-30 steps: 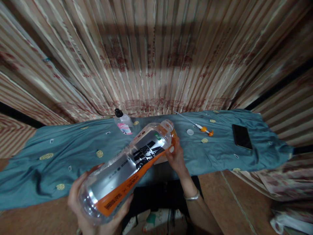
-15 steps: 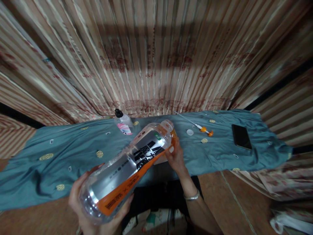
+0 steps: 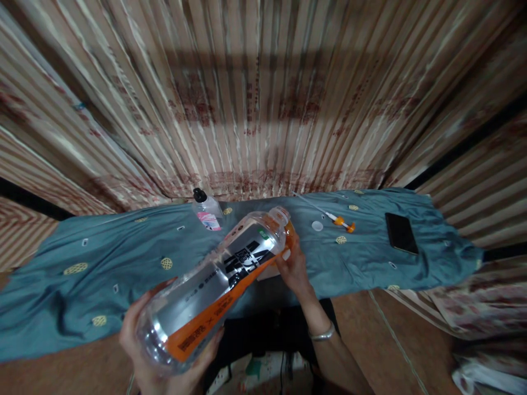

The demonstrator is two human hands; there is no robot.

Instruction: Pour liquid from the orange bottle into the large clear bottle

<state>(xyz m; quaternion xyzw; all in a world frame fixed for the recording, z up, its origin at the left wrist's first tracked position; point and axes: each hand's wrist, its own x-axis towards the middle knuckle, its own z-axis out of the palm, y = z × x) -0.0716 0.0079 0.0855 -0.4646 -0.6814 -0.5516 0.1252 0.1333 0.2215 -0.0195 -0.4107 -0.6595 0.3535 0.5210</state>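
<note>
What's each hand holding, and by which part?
The left hand grips a large, clear, silver-and-orange-labelled plastic bottle by its base end. The right hand holds a translucent orange container, mostly hidden; exactly where, I can't tell.

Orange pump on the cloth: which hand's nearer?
Right. The right hand, below the large bottle's neck, is a bit left of the orange pump and closer to the person; the left hand, at the bottle's base, is much farther left.
</note>
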